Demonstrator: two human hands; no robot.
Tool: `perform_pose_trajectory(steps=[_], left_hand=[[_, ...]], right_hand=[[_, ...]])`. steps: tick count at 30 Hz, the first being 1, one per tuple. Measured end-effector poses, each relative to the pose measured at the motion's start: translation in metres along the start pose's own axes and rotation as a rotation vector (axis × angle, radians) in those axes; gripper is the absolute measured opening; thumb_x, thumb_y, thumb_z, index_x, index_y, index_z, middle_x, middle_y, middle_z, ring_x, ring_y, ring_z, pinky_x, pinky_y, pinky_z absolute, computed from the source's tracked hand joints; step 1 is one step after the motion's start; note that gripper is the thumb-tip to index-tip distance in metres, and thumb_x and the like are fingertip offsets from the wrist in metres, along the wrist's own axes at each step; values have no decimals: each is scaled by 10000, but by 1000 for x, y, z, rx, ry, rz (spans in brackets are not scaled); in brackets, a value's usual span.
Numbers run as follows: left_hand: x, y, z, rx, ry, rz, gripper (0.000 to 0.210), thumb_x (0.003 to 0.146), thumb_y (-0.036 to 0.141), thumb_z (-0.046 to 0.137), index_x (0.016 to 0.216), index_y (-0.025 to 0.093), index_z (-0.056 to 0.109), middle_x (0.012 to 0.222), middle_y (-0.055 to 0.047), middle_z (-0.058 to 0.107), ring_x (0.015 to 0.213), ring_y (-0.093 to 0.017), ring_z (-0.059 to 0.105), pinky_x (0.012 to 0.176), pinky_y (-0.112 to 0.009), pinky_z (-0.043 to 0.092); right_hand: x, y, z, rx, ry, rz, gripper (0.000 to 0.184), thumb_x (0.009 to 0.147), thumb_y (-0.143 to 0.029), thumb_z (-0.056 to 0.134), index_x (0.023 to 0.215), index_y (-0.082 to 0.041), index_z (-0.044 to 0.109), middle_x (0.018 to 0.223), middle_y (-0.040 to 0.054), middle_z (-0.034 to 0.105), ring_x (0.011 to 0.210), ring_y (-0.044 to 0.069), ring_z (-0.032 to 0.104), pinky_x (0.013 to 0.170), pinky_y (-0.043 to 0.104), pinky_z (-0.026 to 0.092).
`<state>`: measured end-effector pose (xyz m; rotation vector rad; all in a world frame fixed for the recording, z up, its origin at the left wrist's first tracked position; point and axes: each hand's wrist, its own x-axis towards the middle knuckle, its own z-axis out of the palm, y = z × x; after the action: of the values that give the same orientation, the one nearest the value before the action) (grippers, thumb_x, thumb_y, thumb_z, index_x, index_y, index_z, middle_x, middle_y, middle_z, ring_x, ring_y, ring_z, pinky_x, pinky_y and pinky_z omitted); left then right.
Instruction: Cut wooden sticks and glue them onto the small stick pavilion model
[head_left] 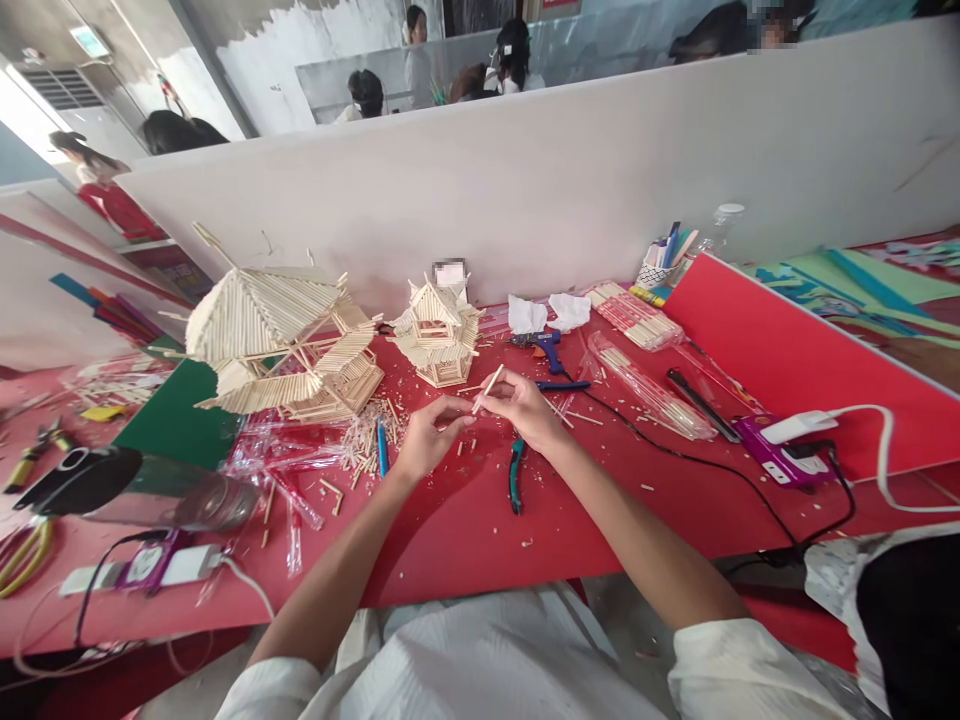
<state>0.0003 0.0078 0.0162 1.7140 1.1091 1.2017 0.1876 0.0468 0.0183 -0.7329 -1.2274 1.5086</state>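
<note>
Both my hands meet over the middle of the red table (450,550). My right hand (521,408) pinches a short pale wooden stick (489,386), which tilts up to the right. The fingers of my left hand (435,432) are closed around the stick's lower end, close to my right fingertips. Green-handled pliers (515,478) lie below my hands. A blue pen (382,447) and a heap of cut stick pieces (363,452) are left of my left hand. Behind my hands stands a small stick-built pavilion (441,335), with a larger stick-built pavilion (274,345) to the left.
A blue glue gun (541,347) lies behind my right hand, its cord running right. Bagged sticks (649,385) and a red board (817,370) are on the right. A clear bottle (180,490) lies left, near a purple power strip (154,562). A white partition (525,200) stands behind.
</note>
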Motion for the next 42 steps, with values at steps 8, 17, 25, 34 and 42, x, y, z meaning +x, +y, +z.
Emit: perform_pose_trajectory(steps=[8, 17, 25, 34, 42], left_hand=[[0, -1, 2, 118, 118, 91, 220, 857, 398, 727, 885, 180, 742, 864, -57, 766, 793, -177, 715, 785, -300, 567], [1, -2, 1, 59, 142, 39, 221, 823, 398, 754, 847, 179, 753, 842, -52, 762, 804, -186, 713, 805, -320, 568], [5, 4, -2, -224, -27, -214, 401, 788, 513, 761, 939, 148, 696, 791, -47, 735, 678, -164, 697, 701, -306, 587], [3, 4, -1, -55, -144, -178, 369, 851, 519, 692, 846, 151, 705, 743, -48, 726, 666, -170, 684, 668, -287, 571], [2, 7, -5, -9, -266, -175, 368, 914, 513, 608, 842, 158, 675, 744, -56, 716, 663, -167, 674, 664, -289, 562]], right_hand=[[-1, 0, 4, 34, -32, 57, 363, 630, -348, 893, 861, -216, 645, 785, -16, 692, 718, 151, 666, 721, 307, 577], [-2, -2, 6, 32, -3, 40, 360, 620, -369, 897, 813, -210, 637, 755, -15, 694, 700, 153, 667, 709, 312, 585], [2, -1, -1, -70, 21, -25, 344, 624, -345, 885, 827, -206, 644, 762, -1, 707, 725, 170, 687, 713, 309, 572], [2, 6, -4, -225, -33, -37, 294, 671, -345, 844, 855, -210, 659, 818, 21, 727, 786, 195, 698, 761, 322, 552], [3, 5, -4, -211, -60, 17, 295, 659, -341, 852, 838, -199, 665, 794, 10, 712, 756, 176, 680, 710, 293, 530]])
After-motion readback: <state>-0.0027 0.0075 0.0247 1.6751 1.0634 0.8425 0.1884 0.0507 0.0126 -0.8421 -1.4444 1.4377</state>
